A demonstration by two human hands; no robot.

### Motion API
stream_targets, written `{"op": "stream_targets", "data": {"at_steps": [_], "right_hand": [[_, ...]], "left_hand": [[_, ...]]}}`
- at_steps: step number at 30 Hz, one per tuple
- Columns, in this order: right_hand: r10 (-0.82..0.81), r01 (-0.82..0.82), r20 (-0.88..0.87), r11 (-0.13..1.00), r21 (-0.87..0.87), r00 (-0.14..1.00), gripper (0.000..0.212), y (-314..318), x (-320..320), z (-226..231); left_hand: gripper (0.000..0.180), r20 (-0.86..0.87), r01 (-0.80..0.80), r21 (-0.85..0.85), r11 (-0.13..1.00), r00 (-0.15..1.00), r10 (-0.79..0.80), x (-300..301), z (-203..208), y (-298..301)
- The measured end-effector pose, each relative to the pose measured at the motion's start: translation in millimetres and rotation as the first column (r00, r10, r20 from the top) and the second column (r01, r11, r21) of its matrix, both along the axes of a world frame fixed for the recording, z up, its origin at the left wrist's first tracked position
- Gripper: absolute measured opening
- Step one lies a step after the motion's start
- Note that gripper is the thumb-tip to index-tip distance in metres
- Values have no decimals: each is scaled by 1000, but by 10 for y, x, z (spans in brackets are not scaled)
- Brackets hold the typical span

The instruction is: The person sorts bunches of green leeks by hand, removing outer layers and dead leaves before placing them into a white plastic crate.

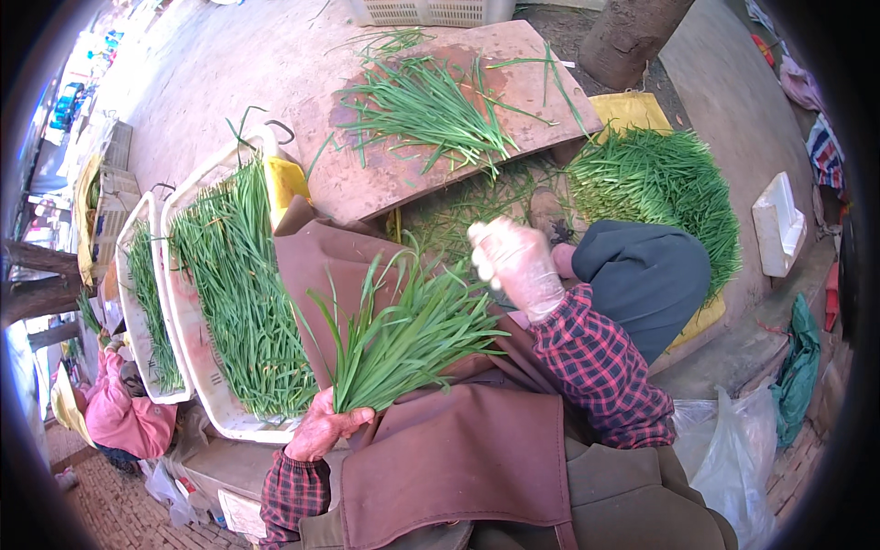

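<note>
My left hand (323,425) is closed around the base of a bunch of green garlic chives (412,339). The leaves fan out up and to the right over the brown apron (458,449) on my lap. Raised above my knees, my right hand (515,261) is pale and smeared by motion. Its fingers look bent, but I cannot tell whether anything is in them. Beyond my hands, a loose pile of chives (431,105) lies across a wet reddish-brown board (367,188). Cut scraps (449,225) are scattered on the ground below the board's near edge.
At left, a white crate (174,266) holds chives in rows, with a narrower crate (128,302) beside it. A big chive heap (660,197) sits on yellow sacking at right. Also around are a tree trunk (632,41), a foam box (777,225), plastic bags (733,449) and a person in pink (128,412).
</note>
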State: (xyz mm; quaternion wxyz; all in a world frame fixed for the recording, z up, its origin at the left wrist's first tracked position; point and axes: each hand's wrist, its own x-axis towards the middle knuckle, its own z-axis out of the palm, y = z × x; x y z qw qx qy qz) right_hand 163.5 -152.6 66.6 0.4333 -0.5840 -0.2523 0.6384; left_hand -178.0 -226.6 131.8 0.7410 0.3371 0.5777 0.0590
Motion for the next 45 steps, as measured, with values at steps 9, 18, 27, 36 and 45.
{"op": "stream_targets", "data": {"at_steps": [9, 18, 27, 36, 45], "right_hand": [[56, -295, 509, 866, 403, 859, 9, 95, 350, 277], [5, -111, 252, 905, 411, 968, 8, 16, 313, 445], [239, -342, 309, 875, 343, 921, 13, -90, 351, 340], [416, -753, 660, 544, 372, 626, 34, -97, 155, 104], [-61, 71, -54, 974, 214, 997, 16, -15, 11, 35]], "left_hand": [[16, -5, -42, 14, 999, 999, 42, 17, -30, 9], [20, 31, -168, -26, 985, 985, 169, -33, -80, -41], [21, 31, -224, -21, 974, 974, 225, 3, -125, -52], [20, 57, -209, -22, 978, 976, 210, 9, -162, -73], [37, 257, -349, -254, 902, 875, 411, -11, -264, -137]]}}
